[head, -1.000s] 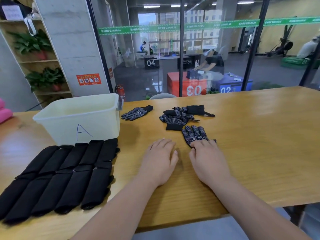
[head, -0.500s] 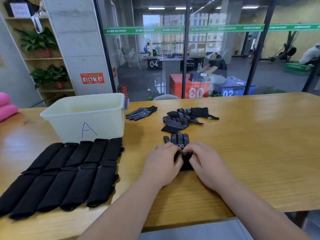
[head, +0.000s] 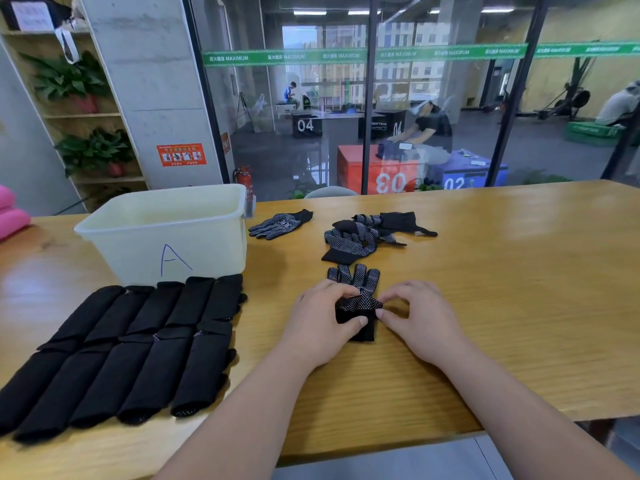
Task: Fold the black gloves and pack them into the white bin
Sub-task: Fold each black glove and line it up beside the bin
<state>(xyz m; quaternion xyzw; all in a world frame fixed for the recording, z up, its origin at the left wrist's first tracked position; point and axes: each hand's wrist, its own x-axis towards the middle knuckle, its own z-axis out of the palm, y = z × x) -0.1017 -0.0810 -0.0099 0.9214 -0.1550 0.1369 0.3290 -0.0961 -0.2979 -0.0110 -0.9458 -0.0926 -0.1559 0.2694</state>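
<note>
Left hand (head: 322, 317) and right hand (head: 420, 323) pinch one black dotted fabric glove (head: 356, 282) mid-fold. Folded black gloves (head: 138, 341) lie left of them, loose dotted gloves (head: 360, 237) lie beyond, and the white plastic bin (head: 166, 244) looks unpacked.

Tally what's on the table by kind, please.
White bin: 1
Folded gloves: 10
Lone flat glove: 1
Glove being folded: 1
Tangled glove pile: 1, contents uncountable
Total: 14

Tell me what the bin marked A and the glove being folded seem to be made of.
White bin: probably translucent plastic, smooth; its walls let light glow through. Glove: apparently knitted black fabric, matte, with small pale dots across the palm, possibly rubbery.
</note>
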